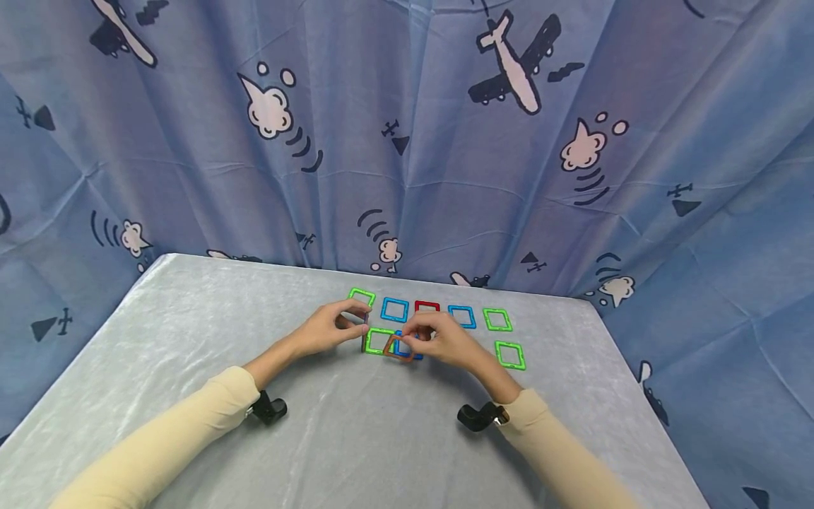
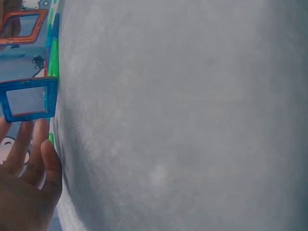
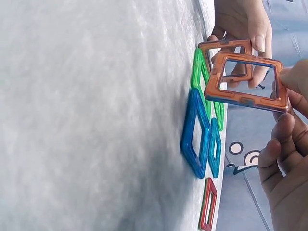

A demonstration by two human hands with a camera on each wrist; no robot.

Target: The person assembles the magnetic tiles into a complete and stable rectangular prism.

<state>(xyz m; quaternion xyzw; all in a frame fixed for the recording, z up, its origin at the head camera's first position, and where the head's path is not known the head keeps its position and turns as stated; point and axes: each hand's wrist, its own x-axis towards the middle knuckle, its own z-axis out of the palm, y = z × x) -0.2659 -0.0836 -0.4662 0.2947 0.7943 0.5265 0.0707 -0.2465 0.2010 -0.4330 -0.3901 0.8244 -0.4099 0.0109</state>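
Note:
My left hand [image 1: 327, 329] holds an upright square magnetic tile [image 2: 51, 98] between thumb and fingers. It looks blue in the left wrist view and orange in the right wrist view. This tile stands along the left side of a flat green tile [image 1: 380, 330]. My right hand [image 1: 445, 339] pinches another orange tile [image 3: 245, 102] by one side, with blue showing along its lower edge. That one is tilted above the table, over a flat blue tile [image 3: 190, 125] that adjoins the green one. My right fingers partly hide the blue tile in the head view.
Behind my hands lies a row of flat tiles: green [image 1: 362, 290], blue [image 1: 395, 300], red [image 1: 427, 304], another blue [image 1: 461, 307] and another green [image 1: 497, 310]. One more green tile [image 1: 510, 345] lies to the right. A patterned curtain [image 1: 407, 177] hangs past the table's far edge.

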